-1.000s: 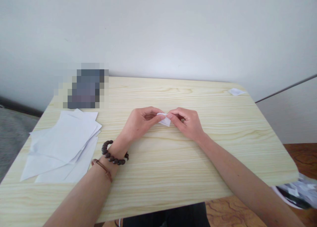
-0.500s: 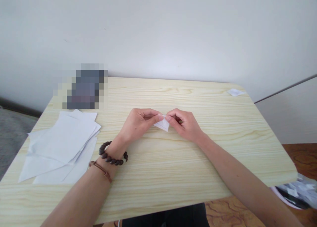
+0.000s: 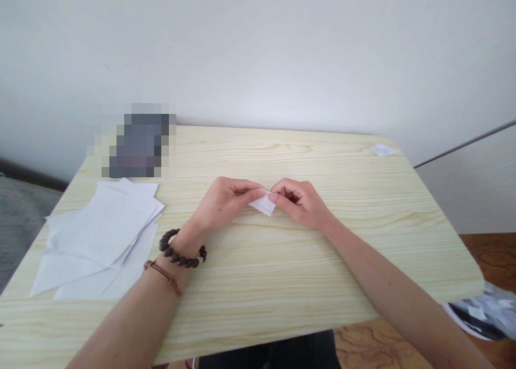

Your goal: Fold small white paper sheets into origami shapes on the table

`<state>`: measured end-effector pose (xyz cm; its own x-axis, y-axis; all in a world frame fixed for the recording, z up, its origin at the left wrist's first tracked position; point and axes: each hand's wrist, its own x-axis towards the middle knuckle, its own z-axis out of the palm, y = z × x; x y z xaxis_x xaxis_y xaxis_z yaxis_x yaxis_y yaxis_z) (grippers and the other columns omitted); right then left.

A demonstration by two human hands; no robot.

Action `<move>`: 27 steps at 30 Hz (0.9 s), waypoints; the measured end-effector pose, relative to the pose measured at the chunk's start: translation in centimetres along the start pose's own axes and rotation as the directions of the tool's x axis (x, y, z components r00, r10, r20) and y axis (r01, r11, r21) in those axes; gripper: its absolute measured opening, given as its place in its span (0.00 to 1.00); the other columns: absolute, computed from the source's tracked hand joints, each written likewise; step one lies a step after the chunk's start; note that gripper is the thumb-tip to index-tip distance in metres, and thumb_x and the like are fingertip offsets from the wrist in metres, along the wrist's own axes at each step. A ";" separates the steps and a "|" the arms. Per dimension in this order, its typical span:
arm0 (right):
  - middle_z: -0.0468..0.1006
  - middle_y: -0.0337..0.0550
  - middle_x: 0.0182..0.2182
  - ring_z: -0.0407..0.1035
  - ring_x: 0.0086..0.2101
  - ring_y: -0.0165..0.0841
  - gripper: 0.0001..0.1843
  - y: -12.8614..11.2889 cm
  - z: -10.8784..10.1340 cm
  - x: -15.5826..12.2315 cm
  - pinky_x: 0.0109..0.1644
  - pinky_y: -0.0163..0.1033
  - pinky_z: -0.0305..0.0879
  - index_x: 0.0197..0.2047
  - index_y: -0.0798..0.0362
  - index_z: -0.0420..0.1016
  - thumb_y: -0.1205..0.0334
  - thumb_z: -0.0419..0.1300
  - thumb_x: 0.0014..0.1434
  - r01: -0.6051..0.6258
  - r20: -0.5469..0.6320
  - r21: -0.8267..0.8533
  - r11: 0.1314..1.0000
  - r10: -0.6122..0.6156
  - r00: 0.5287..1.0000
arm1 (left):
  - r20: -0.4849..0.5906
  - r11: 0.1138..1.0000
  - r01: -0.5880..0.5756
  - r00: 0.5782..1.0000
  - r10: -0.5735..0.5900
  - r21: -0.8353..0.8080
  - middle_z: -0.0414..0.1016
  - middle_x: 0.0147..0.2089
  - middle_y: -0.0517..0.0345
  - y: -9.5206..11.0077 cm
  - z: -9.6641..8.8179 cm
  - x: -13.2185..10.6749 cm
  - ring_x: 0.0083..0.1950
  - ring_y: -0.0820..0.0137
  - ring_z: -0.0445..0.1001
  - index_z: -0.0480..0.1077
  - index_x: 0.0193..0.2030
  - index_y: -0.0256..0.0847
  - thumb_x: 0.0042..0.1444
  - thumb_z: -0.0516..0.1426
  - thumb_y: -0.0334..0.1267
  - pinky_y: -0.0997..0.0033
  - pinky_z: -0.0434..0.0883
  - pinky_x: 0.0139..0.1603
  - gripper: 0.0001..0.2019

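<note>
Your left hand (image 3: 221, 200) and right hand (image 3: 300, 202) both pinched the small folded paper (image 3: 264, 204) by fingertips, just above the bench (image 3: 282, 283) centre, loose sheets (image 3: 100, 234) near its left edge.

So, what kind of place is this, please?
Probably a home or office desk: pale wood-grain table against a plain white wall, loose stack of white paper sheets, small folded white paper held by left hand and right hand.
</note>
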<state>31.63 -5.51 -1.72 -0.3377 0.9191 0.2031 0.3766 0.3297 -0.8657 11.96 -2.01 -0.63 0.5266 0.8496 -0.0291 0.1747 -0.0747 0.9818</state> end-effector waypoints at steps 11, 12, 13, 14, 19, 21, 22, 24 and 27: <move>0.68 0.32 0.16 0.61 0.16 0.23 0.10 0.3 0.3 -0.1 0.20 0.28 0.55 0.33 0.54 0.67 0.56 0.56 0.62 -0.086 -0.029 0.156 0.984 0.092 0.995 | 0.079 0.993 0.111 0.991 -0.107 -0.049 0.80 0.36 0.56 -0.2 0.0 0.1 0.35 0.69 0.76 0.77 0.42 0.35 0.47 0.65 0.42 0.76 0.70 0.34 0.17; 0.68 0.32 0.16 0.61 0.16 0.23 0.10 0.2 0.4 -0.1 0.20 0.28 0.55 0.33 0.54 0.67 0.56 0.56 0.62 -0.082 -0.023 0.146 0.986 0.087 0.996 | 0.077 0.992 0.119 0.990 -0.116 -0.034 0.80 0.35 0.56 -0.2 -0.1 0.1 0.34 0.70 0.76 0.77 0.41 0.35 0.47 0.64 0.43 0.77 0.70 0.32 0.16; 0.68 0.32 0.16 0.60 0.17 0.22 0.10 0.2 0.4 -0.1 0.20 0.28 0.54 0.33 0.54 0.67 0.57 0.56 0.62 -0.076 -0.016 0.130 0.989 0.079 0.997 | 0.072 0.992 0.123 0.990 -0.121 -0.025 0.80 0.34 0.57 -0.2 -0.1 0.0 0.33 0.71 0.75 0.77 0.40 0.35 0.47 0.64 0.43 0.77 0.69 0.31 0.15; 0.67 0.32 0.17 0.60 0.17 0.22 0.09 0.1 0.4 -0.1 0.20 0.28 0.53 0.33 0.54 0.67 0.57 0.57 0.61 -0.066 -0.013 0.108 0.992 0.067 0.998 | 0.067 0.992 0.126 0.990 -0.124 -0.021 0.80 0.33 0.57 -0.2 -0.1 0.0 0.32 0.71 0.75 0.77 0.39 0.35 0.48 0.64 0.43 0.78 0.69 0.31 0.15; 0.69 0.33 0.18 0.58 0.16 0.20 0.11 0.0 0.4 0.0 0.19 0.27 0.53 0.31 0.54 0.68 0.57 0.57 0.61 -0.049 -0.017 0.051 0.998 0.050 0.999 | 0.074 0.989 0.147 0.987 -0.146 -0.008 0.79 0.29 0.59 0.1 -0.3 -0.1 0.30 0.73 0.74 0.78 0.34 0.36 0.47 0.64 0.44 0.80 0.68 0.28 0.13; 0.71 0.34 0.19 0.61 0.17 0.22 0.12 0.0 0.4 0.0 0.20 0.27 0.57 0.31 0.54 0.68 0.55 0.56 0.61 -0.087 -0.005 0.107 0.990 0.088 0.996 | 0.077 0.987 0.159 0.984 -0.159 0.000 0.79 0.28 0.59 0.4 -0.4 0.0 0.29 0.72 0.74 0.78 0.31 0.36 0.47 0.64 0.46 0.80 0.69 0.28 0.13; 0.72 0.35 0.19 0.63 0.17 0.22 0.13 0.1 0.4 0.0 0.21 0.28 0.59 0.31 0.54 0.68 0.54 0.57 0.61 -0.109 -0.002 0.134 0.985 0.110 0.994 | 0.079 0.987 0.160 0.984 -0.159 0.000 0.79 0.28 0.59 0.6 -0.4 0.0 0.29 0.72 0.75 0.78 0.30 0.36 0.47 0.63 0.47 0.79 0.70 0.29 0.14; 0.74 0.36 0.19 0.65 0.17 0.23 0.14 0.1 0.4 0.1 0.21 0.28 0.60 0.30 0.54 0.68 0.52 0.57 0.61 -0.149 -0.003 0.167 0.975 0.151 0.988 | 0.087 0.990 0.143 0.986 -0.142 -0.009 0.80 0.29 0.58 0.8 -0.6 0.1 0.31 0.70 0.76 0.79 0.30 0.36 0.47 0.63 0.50 0.77 0.72 0.31 0.16; 0.76 0.37 0.19 0.65 0.16 0.23 0.16 0.1 0.3 0.1 0.19 0.27 0.59 0.29 0.55 0.68 0.50 0.58 0.59 -0.184 -0.021 0.186 0.965 0.191 0.981 | 0.124 0.994 0.102 0.988 -0.095 -0.049 0.81 0.34 0.57 0.8 -0.8 0.1 0.35 0.67 0.77 0.80 0.35 0.37 0.49 0.61 0.52 0.74 0.75 0.37 0.18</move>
<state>31.35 -5.42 -1.88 -0.2420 0.9693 0.0437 0.2650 0.1093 -0.9580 11.48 -1.51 0.30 0.6070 0.7813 -0.1454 0.1866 0.0377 0.9817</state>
